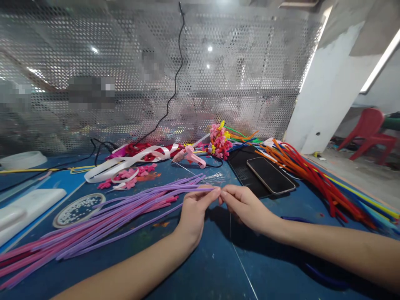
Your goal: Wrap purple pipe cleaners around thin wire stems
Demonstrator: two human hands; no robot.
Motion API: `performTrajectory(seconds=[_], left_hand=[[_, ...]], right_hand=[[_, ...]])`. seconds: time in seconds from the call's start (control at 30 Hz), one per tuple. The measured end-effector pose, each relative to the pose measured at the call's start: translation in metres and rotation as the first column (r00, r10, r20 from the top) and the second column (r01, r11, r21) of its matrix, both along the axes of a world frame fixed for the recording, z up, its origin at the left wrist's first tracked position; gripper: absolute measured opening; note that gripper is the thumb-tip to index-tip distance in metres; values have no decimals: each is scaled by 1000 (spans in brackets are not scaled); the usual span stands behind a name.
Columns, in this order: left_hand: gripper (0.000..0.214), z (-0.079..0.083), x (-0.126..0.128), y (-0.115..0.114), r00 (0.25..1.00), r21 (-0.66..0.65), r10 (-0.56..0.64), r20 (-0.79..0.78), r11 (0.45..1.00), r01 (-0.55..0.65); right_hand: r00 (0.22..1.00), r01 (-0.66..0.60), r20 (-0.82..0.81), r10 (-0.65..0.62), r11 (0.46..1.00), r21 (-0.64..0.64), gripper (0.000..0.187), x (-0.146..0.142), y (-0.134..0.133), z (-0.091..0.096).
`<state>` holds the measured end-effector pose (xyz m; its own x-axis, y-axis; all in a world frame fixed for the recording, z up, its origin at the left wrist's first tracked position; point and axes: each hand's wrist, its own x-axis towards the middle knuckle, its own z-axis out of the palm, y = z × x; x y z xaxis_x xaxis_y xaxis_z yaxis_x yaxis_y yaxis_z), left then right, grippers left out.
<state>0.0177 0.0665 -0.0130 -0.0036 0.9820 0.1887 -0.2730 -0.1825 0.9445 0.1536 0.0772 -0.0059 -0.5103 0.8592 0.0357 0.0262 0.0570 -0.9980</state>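
Note:
My left hand is closed in a pinch. A purple pipe cleaner runs along its top to the fingertips. My right hand is also pinched, its fingertips meeting those of the left; what lies between them is too small to make out. A thin pale wire or thread runs from below the right hand toward the front edge; whether that hand holds it is unclear. Left of my hands lies a loose bundle of purple and pink pipe cleaners. Several thin metal wires lie just beyond my fingers.
A pink glue gun and a pink-red flower bunch stand behind. At right lie a phone and red-orange pipe cleaners. At left are a dish of white beads, white ribbon and a white object.

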Motion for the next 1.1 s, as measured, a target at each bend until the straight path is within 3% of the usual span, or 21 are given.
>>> performTrajectory(seconds=[0.07,0.17,0.37,0.43,0.53,0.6,0.7,0.77,0.83,0.9,0.97,1.1], left_hand=[[16,-3,2,0,995,18,71,-69,997,-70],[14,-5,3,-1,976,50,132,-175,991,-125],[24,2,3,-8,917,169,78,-392,986,-12],[27,3,3,-9,919,164,46,-391,986,21],[25,2,3,-8,962,123,2,-274,992,33],[22,-1,1,-6,994,36,-38,-100,998,42],[23,-3,-1,-4,981,-88,-104,164,989,120],[28,-2,-1,-4,955,-115,-158,250,975,192],[31,0,-1,-5,943,-118,-196,268,965,234],[30,1,-2,-5,951,-94,-193,242,971,221],[27,1,-3,-3,971,-35,-168,170,984,177],[25,2,-6,1,997,83,-54,-56,995,59]], right_hand=[[997,46,67,-49,998,49,25,0,0,-1],[997,82,20,-81,995,-50,25,0,0,0],[981,101,-132,-143,954,-283,24,0,1,3],[970,49,-210,-123,943,-329,24,2,1,4],[921,-150,-390,-10,914,-378,24,6,1,8],[859,-357,-496,124,840,-408,22,9,3,10],[735,-646,-596,324,602,-469,18,13,9,10],[655,-747,-648,387,459,-481,18,16,13,8],[606,-793,-682,411,385,-472,19,17,16,6],[585,-810,-691,425,352,-469,19,18,18,5],[591,-805,-682,430,356,-474,18,19,17,6],[654,-753,-637,407,431,-497,16,16,14,7]])
